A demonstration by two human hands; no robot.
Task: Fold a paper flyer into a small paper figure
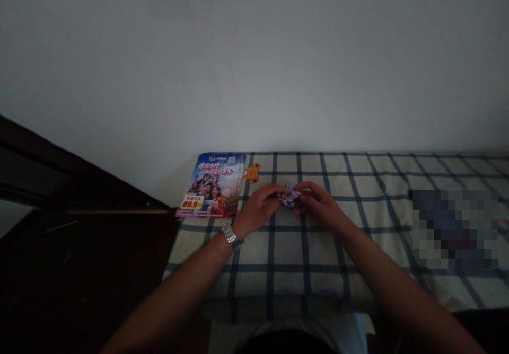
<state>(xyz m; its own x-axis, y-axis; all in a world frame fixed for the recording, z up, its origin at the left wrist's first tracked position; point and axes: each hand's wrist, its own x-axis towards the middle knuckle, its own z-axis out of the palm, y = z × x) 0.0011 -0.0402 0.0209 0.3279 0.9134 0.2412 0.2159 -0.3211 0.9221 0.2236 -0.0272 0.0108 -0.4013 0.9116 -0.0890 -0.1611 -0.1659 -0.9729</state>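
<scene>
Pinching folded printed paper point(289, 196) btwn left hand point(257, 209) & right hand point(320, 205) — mostly hidden, shape unclear

A home bedroom, a bed point(358, 258) with white checked sheet, plain white wall point(254, 62), dark wooden furniture point(79, 184)

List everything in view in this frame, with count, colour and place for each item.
Folded printed paper: one, blue, white and red, between the hands.
Stack of printed leaflets: one, blue and pink, far left of the cloth.
Orange paper cutout: one, orange, right of the leaflets.
Checked cloth: one, cream with dark blue lines, under the hands.
Wall: one, white, behind the cloth.
Dark furniture: one, dark brown, left of the cloth.
Blurred patch: one, dark and pale, right on the cloth; unreadable.
Wristwatch: one, silver, on the left wrist.
Left hand grip: one, pinching the paper.
Right hand grip: one, pinching the paper.
</scene>
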